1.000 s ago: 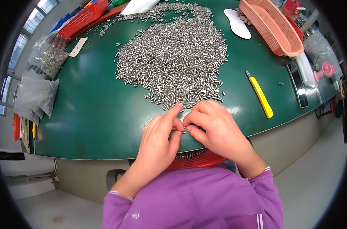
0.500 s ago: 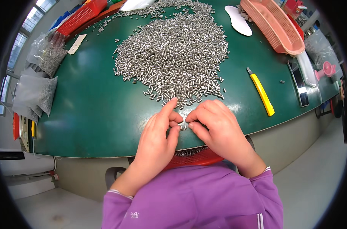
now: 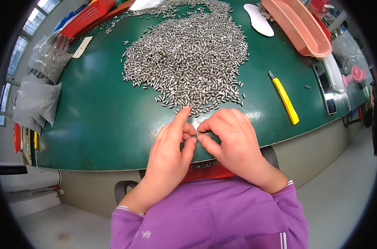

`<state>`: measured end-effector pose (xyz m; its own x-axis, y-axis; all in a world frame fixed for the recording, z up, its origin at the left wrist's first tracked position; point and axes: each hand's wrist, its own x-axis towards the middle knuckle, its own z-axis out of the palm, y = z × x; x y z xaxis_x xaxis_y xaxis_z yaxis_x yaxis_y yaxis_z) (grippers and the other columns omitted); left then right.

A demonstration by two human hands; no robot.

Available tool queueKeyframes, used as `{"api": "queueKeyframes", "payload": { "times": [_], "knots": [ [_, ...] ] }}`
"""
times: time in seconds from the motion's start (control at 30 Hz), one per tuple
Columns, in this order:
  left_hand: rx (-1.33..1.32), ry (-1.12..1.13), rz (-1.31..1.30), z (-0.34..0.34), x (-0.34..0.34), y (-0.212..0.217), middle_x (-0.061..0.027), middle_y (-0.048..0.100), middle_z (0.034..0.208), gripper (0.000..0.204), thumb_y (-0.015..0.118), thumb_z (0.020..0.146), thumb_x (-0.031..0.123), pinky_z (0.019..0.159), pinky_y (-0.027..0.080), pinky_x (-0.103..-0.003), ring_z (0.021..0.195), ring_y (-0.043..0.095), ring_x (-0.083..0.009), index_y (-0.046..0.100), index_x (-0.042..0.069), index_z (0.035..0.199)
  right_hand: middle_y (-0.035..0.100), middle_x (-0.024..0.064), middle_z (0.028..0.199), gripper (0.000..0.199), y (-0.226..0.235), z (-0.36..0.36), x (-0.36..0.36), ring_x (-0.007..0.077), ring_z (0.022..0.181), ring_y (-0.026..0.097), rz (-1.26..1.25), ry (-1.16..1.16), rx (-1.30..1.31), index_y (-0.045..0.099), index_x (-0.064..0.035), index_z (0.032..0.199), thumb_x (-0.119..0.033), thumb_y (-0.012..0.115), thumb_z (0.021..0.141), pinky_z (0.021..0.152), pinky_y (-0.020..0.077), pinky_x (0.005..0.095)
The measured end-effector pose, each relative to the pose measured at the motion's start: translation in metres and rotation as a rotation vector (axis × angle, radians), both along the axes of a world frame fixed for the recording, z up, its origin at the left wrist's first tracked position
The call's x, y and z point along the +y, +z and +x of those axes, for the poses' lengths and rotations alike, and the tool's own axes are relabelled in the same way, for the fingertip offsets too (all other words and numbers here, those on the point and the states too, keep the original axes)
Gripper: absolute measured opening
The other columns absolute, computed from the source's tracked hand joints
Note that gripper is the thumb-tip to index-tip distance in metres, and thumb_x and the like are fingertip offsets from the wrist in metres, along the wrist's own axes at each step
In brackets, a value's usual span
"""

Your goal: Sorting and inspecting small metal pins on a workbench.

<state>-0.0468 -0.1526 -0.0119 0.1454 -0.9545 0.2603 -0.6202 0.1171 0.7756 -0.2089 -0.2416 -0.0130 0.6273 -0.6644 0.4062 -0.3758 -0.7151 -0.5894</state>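
Hands pinched a small metal piece at frame centre.
Left hand (image 3: 172,145) and right hand (image 3: 232,139) met fingertip to fingertip, gripping a tiny metal pin (image 3: 196,135), axis unclear; the heap of metal pins (image 3: 188,54) lay just above, a yellow utility knife (image 3: 284,98) right.

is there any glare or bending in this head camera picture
Head view: window light makes pale glare patches on the glossy green table; fisheye bends its near edge into a curve; black corners ring the frame; the heap of small silver metal pins stays sharp.

A green-topped table (image 3: 101,124) carries a broad heap of small metal pins (image 3: 188,54). A yellow utility knife (image 3: 284,98), a dark phone (image 3: 325,89), a pink basket (image 3: 298,27) and a white insole-shaped piece (image 3: 259,19) lie to its right, clear bags of pins (image 3: 51,62) at its left.
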Motion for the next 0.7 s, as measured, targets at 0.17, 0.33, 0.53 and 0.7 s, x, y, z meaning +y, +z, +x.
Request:
{"api": "queueKeyframes", "payload": {
  "times": [0.17,0.33,0.53,0.7],
  "knots": [
    [-0.025,0.000,-0.031,0.002,0.003,-0.002,-0.0099,0.065,0.095,0.069,0.068,0.083,-0.012,0.079,0.053,-0.039,0.086,0.063,-0.0255,0.046,0.000,0.148,0.060,0.0037,0.088,0.015,-0.003,0.005,-0.001,0.0269,0.085,0.059,-0.016,0.037,-0.036,0.067,-0.0110,0.088,-0.009,0.078,0.077,0.072,0.0442,0.0418],
    [-0.013,0.006,-0.049,0.001,0.003,-0.008,-0.0064,0.065,0.094,0.069,0.068,0.084,-0.012,0.079,0.051,-0.034,0.085,0.062,-0.0203,0.047,0.000,0.148,0.060,0.0040,0.088,0.015,-0.003,0.003,0.000,0.0272,0.085,0.059,0.003,0.039,-0.047,0.066,-0.0103,0.087,-0.008,0.078,0.077,0.072,0.0443,0.0415],
    [-0.072,0.011,-0.088,0.004,0.002,-0.007,-0.0040,0.064,0.092,0.069,0.067,0.085,-0.012,0.079,0.050,-0.032,0.085,0.061,-0.0176,0.046,0.001,0.149,0.061,0.0056,0.089,0.016,0.007,-0.005,-0.004,0.0280,0.085,0.059,0.050,0.087,-0.036,0.065,-0.0087,0.088,-0.005,0.076,0.077,0.075,0.0466,0.0411],
    [-0.261,-0.052,-0.146,0.009,-0.002,-0.001,-0.0074,0.061,0.090,0.072,0.064,0.082,-0.016,0.080,0.050,-0.038,0.084,0.060,-0.0253,0.046,0.001,0.150,0.061,0.0067,0.091,0.019,0.007,-0.002,-0.003,0.0290,0.086,0.059,-0.007,0.132,0.013,0.066,-0.0078,0.091,-0.004,0.077,0.076,0.077,0.0483,0.0411]
  ]
}}
